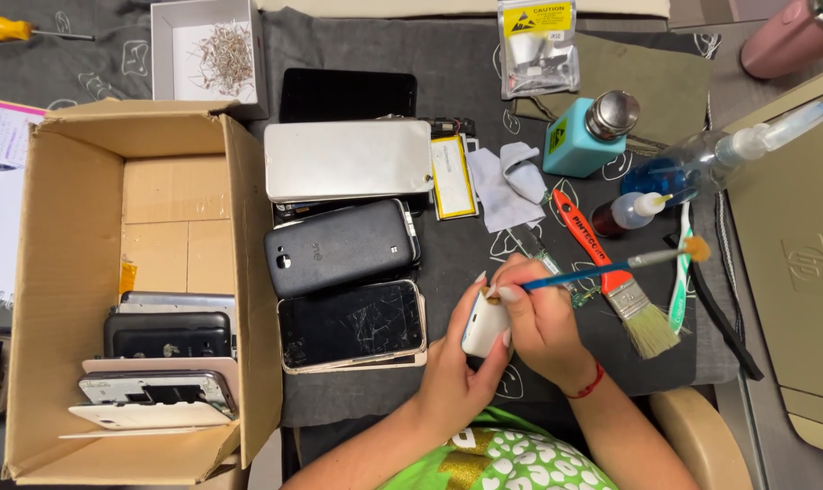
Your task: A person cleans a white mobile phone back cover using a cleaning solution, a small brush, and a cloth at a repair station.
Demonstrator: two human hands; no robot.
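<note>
Two bare hands work close to the body, over a dark mat (466, 263) on the tabletop. The left hand (457, 367) has its grip clasped around a small white phone (484, 327), held just above the mat's near edge. The right hand (540, 318) pinches a thin blue-handled brush (602, 269) between its fingers, the handle end touching the top of the white phone and the bristles pointing away to the right. Just beside that hand lies a wider paintbrush (625, 295) with an orange handle, and next to it a white and green toothbrush (681, 272).

To the left of the hands sit a cracked phone (350, 325), then a black phone (340, 247) face down, then a silver phone back (348, 160). A cardboard box (139, 281) further left holds several more phones. Beyond the hands lie a grey cloth (509, 184), a flat battery (453, 176), a teal pump bottle (586, 136), a clear spray bottle (702, 161) and a sealed bag (538, 47). At the far edge stands a small white box (166, 54) of metal bits.
</note>
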